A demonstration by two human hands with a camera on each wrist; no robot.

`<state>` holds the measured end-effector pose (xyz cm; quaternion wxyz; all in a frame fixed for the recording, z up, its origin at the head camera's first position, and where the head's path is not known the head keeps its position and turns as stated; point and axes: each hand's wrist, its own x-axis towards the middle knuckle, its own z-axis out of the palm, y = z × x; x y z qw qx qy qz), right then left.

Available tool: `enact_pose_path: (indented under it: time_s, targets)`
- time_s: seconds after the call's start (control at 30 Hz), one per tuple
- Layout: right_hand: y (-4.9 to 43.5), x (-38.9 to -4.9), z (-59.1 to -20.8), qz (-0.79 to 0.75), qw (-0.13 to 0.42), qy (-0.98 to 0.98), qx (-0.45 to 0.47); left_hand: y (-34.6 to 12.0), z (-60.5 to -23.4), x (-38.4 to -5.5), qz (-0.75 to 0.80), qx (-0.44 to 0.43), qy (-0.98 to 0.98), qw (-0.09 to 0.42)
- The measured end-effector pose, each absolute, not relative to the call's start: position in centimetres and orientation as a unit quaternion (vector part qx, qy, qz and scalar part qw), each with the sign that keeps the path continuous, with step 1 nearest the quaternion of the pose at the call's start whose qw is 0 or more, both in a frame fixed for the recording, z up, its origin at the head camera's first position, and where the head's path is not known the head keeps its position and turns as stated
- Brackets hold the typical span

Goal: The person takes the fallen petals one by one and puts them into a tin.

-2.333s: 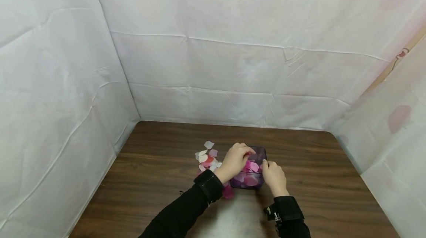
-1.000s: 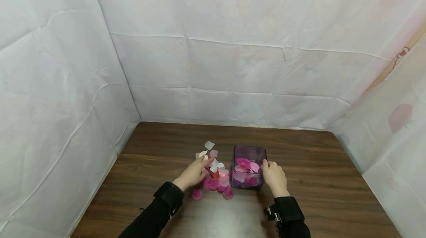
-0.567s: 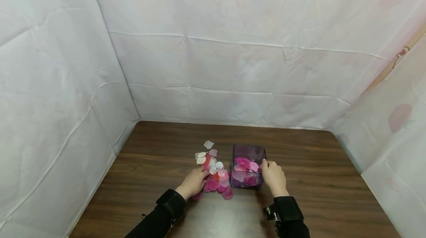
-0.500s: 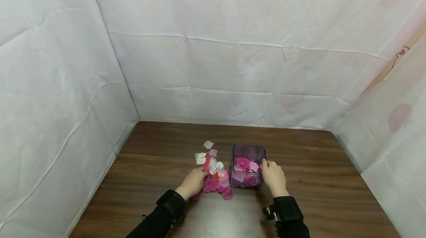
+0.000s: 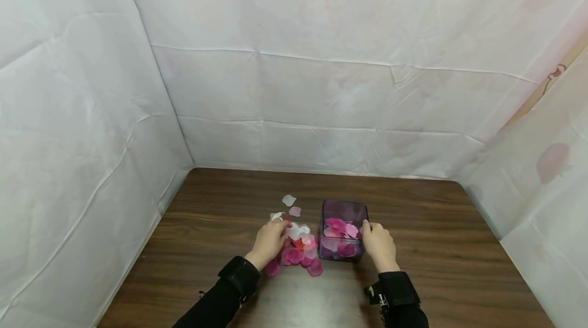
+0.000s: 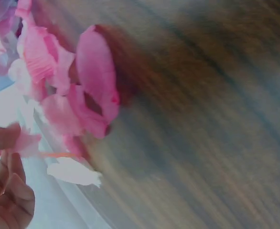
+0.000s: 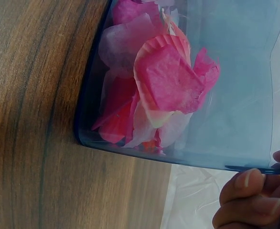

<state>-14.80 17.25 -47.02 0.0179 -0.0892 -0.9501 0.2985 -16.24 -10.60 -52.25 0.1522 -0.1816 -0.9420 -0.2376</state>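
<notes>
Loose artificial flower petals in pink, magenta, red and white lie in a heap on the table. My left hand is over the heap's left side. Seen from the left wrist, its thumb and a finger pinch a pale pink petal, close to a white petal. To the right of the heap stands a see-through purple plastic box, upright, with several petals inside. My right hand grips the box's right wall at the rim, thumb and fingers on either side of it.
The wooden table extends around the heap and the box. White cloth hangs behind and on both sides. Two petals, one white and one pink, lie apart at the back of the heap.
My left hand has gone from above the box back to the heap, then shifted slightly farther back over the pale petals. The right hand and the box have stayed in place.
</notes>
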Motion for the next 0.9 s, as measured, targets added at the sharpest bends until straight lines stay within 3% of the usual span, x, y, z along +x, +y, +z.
enact_pose_path:
  time_s: [0.2,0.43,0.9]
  targets:
    - [17.2,-14.6,-47.1,0.297,0.017,-0.951,-0.087,-10.4,-52.1,-16.0,-0.283,-0.178,-0.935,0.123]
    - [17.4,-14.8,-46.9,0.3,0.019,-0.95,-0.087,-10.2,-51.6,-16.6,-0.273,-0.165,-0.935,0.155]
    - [17.2,-14.8,-47.0,0.301,0.021,-0.95,-0.084,-8.9,-49.5,-17.2,-0.281,-0.162,-0.936,0.137]
